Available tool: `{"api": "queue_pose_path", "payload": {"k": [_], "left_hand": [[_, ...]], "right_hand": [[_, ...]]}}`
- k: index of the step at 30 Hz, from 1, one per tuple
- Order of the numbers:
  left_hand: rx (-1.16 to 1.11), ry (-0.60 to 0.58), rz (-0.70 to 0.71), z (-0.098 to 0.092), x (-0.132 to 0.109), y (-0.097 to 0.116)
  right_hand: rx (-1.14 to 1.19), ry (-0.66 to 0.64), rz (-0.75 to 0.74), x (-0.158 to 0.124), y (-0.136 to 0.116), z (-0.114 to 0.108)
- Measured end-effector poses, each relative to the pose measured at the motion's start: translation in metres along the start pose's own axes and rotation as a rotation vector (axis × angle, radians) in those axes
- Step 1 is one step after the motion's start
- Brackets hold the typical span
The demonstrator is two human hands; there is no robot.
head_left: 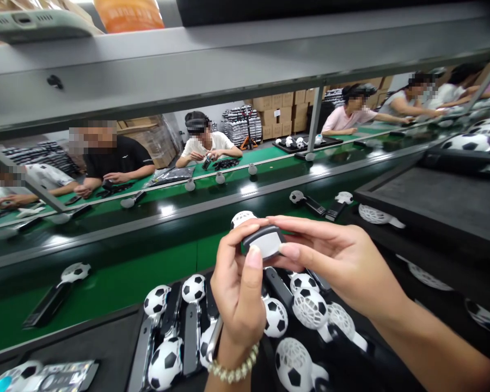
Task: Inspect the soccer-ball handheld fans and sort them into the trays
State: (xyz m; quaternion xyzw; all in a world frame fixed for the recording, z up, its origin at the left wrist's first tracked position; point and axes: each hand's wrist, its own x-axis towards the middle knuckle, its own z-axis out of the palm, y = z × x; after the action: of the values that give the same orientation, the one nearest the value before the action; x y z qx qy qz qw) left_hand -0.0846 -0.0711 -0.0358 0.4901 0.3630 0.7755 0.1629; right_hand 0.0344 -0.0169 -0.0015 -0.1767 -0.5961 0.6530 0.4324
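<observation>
Both hands hold a handheld fan point(265, 242) at chest height, its black handle end with a pale grey panel turned towards me. The fan's football-patterned head shows just behind the fingers, partly hidden. My left hand point(240, 288) wraps round it from the left, thumb on the grey panel. My right hand point(338, 258) grips the other side between thumb and fingers. Below them, a black tray point(116, 343) carries several fans with black handles and white-and-black ball heads point(166, 362). Some white grille pieces point(341, 321) lie under my right hand.
A green conveyor belt point(163, 253) runs across, with a single fan point(57, 294) at left and more parts farther right. Stacked black trays point(428, 190) stand at right. A metal shelf point(196, 62) crosses overhead. Several co-workers sit across the line. A clear package point(67, 375) lies lower left.
</observation>
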Motion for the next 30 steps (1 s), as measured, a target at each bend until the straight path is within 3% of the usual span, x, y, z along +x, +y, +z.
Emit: {"api": "queue_pose_path", "payload": {"k": [8,18,24,30], "left_hand": [[0.016,-0.016,0.010,-0.0014,-0.0003,0.0002],[0.218,-0.041,0.245,0.0010,0.0019,-0.0018],[0.174,-0.026,0.206,0.0026,0.0028,-0.0041],[0.147,0.075,0.103,0.0071,-0.0008,-0.0006]], "right_hand": [[-0.057,0.029,-0.029,-0.0015,0.0028,0.0016],[-0.130,0.131,-0.142,-0.0004,0.0020,0.0056],[-0.072,0.125,-0.086,0.0060,0.0041,0.0058],[-0.031,0.070,-0.077,0.0061,0.0046,0.0060]]}}
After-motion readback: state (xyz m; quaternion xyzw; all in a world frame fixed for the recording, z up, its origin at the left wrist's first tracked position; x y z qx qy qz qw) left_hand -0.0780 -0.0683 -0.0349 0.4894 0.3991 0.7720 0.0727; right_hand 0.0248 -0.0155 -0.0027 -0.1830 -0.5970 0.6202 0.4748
